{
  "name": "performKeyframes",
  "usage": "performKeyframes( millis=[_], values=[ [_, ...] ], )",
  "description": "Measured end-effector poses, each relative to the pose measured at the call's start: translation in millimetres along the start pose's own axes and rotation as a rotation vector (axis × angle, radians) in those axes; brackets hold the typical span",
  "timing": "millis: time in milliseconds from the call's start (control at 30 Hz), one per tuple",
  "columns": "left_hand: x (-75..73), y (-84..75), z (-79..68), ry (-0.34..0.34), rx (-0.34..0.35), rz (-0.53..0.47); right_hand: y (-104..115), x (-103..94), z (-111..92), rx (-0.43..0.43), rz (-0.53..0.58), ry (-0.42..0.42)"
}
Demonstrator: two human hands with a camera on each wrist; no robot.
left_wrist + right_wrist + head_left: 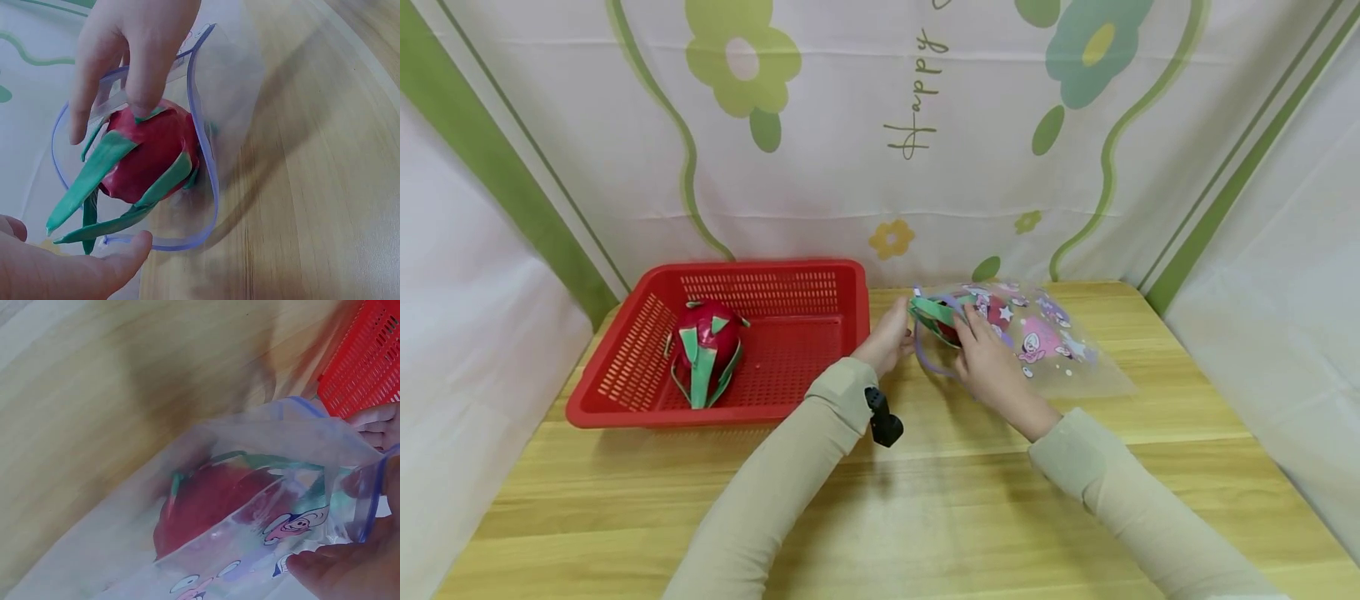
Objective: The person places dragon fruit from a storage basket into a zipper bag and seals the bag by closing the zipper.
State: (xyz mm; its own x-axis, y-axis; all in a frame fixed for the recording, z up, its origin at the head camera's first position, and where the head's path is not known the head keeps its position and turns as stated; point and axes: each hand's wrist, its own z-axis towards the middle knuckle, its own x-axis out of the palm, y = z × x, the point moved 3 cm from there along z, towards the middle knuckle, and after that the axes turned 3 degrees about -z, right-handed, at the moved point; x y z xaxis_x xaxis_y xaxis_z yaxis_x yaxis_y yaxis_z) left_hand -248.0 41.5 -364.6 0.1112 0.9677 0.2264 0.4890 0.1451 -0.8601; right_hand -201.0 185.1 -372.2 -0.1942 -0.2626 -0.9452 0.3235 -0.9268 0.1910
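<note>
A clear cartoon-print bag (1060, 367) with a purple zip rim lies on the table, its mouth facing left. Inside the mouth sits a red dragon fruit (156, 153), and its green leaves stick out past the rim. My right hand (996, 367) grips the bag at the mouth, with the thumb on the printed outside and fingers inside by the fruit. By the leaf tips, my left hand (887, 337) is at the mouth, its thumb extended close to the lower rim; its other fingers are mostly hidden in the left wrist view.
A red plastic basket (857, 333) stands left of the bag, with another dragon fruit (718, 333) lying in its left part. The wooden table (940, 517) meets a flower-print cloth (835, 167) at the back. A black device (883, 418) is on the left wrist.
</note>
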Motion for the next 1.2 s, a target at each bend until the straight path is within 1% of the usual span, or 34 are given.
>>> performKeyframes(
  millis=[133,300,433,600,667,833,967,1067,1133,1200],
  values=[
    [-1.8,0.1,-2.9,-0.007,-0.007,0.02,-0.3,0.5,-1.2,-0.003,0.006,-0.017],
    [-3.4,-2.7,-8.0,-0.02,-0.041,0.051,-0.7,0.6,-1.7,-0.011,0.005,-0.031],
    [-4.4,-8.0,-13.5,-0.02,-0.041,0.084,-0.8,0.6,-2.0,-0.013,-0.001,-0.02],
    [-5.0,-19.1,-23.6,-0.002,-0.001,0.132,-2.0,0.2,-0.6,0.006,0.005,0.034],
    [-5.5,-25.0,-27.6,-0.001,0.026,0.155,-2.4,-0.1,-0.1,0.009,0.006,0.05],
    [-10.3,-40.9,-39.6,0.0,0.056,0.196,-2.8,-0.9,-0.4,-0.011,0.005,0.049],
    [-17.7,-51.8,-50.7,0.011,0.07,0.239,-2.6,-1.8,-1.5,-0.03,0.005,0.051],
    [-25.1,-59.2,-57.3,0.01,0.094,0.291,-2.9,-2.5,-1.6,-0.029,0.006,0.067],
    [-30.9,-64.1,-62.0,-0.001,0.111,0.343,-3.3,-2.8,-1.4,-0.022,0.002,0.081],
    [-39.8,-69.2,-67.1,-0.018,0.123,0.417,-3.5,-2.7,-1.0,-0.022,-0.002,0.089]
  ],
)
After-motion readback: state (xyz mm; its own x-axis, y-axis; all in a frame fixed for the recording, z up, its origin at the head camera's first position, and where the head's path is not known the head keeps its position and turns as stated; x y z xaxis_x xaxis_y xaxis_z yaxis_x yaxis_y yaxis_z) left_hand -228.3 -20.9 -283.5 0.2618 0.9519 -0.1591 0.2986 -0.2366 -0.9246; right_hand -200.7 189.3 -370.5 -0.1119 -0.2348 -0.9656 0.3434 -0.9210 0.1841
